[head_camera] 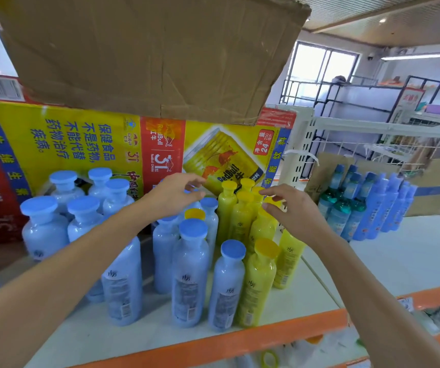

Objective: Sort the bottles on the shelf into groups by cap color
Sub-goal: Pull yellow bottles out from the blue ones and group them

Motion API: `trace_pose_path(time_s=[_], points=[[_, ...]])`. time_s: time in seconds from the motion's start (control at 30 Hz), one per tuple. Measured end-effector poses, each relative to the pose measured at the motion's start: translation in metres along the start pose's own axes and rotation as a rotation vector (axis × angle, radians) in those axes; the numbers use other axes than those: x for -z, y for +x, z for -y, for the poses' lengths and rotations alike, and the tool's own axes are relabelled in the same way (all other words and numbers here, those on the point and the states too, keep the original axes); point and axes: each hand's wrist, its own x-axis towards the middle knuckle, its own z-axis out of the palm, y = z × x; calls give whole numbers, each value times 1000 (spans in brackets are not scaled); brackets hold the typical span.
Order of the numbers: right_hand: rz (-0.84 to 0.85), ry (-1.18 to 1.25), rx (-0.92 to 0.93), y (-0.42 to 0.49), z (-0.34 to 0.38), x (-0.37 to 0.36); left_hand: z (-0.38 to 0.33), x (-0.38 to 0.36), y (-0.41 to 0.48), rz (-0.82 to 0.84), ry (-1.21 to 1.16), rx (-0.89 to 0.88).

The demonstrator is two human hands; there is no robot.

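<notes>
Two released hands mid-frame, left hand [175,195] and right hand [292,208] empty — best lift stray yellow-cap bottle [194,214] straight up, not toppling blue-cap bottles [193,229].

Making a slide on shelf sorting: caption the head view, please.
Left hand and right hand reach over blue-capped bottles and yellow-capped bottles standing mixed on the shelf.

Overhead: a brown cardboard flap [147,54] hangs over the far half of the shelf [317,290], leaving little height above the caps.
Far side: a printed carton [80,139] stands just behind the bottles.
Left: blue-capped bottles [83,208] stand close together with narrow gaps.
Centre: yellow bottles [240,216] and blue ones stand packed, open only from above.
Right: bare shelf lies between the yellow bottles and the far spray bottles [373,205].
Near edge: a bare strip runs in front of the bottles.
</notes>
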Motion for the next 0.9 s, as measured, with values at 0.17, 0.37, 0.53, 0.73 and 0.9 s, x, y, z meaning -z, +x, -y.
trace_pose_path(time_s=[0.17, 0.37, 0.53, 0.73, 0.9], points=[[90, 64, 85, -15, 26, -1, 2, 8, -20, 77, 15, -45], [361, 84, 137, -27, 45, -12, 6, 5, -19, 281, 192, -66], [474, -17, 173, -34, 50, -20, 6, 4, -12, 367, 305, -62], [469, -132, 215, -36, 55, -26, 7, -1, -6, 410, 325, -34], [442, -138, 233, -36, 57, -25, 9, -2, -5, 416, 320, -45]])
